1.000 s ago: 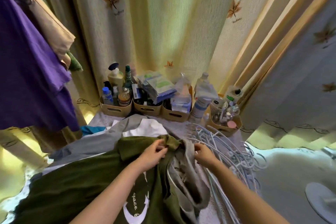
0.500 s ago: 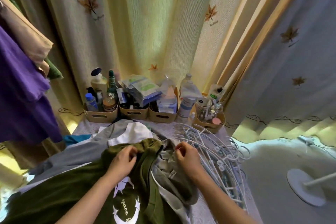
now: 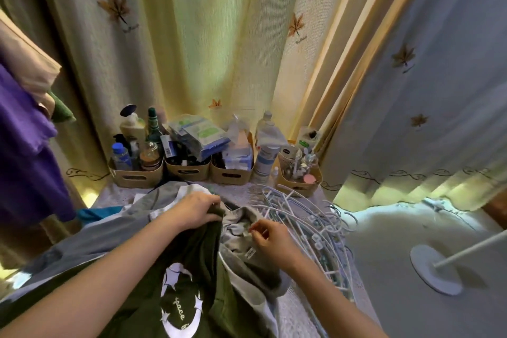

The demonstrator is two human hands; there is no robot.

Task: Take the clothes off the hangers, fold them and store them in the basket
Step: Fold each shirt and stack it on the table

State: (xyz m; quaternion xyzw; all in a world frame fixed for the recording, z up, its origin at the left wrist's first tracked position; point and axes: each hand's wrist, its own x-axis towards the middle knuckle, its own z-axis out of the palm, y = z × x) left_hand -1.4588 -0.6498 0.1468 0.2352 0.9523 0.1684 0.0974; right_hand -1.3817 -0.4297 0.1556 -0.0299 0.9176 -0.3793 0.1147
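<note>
My left hand [image 3: 197, 211] grips the green shirt [image 3: 197, 255] at its collar, its length running back toward me, right hand [image 3: 270, 237] pinching the grey garment [image 3: 240, 229] just beside (hands near, not touching).

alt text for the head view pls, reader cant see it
A person's left hand grips a dark green shirt while the right hand pinches a grey garment beside a pile of white hangers. Toiletry baskets line the curtain behind.

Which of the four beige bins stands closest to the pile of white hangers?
The rightmost bin, set at an angle; the hangers lie right in front of it.
</note>
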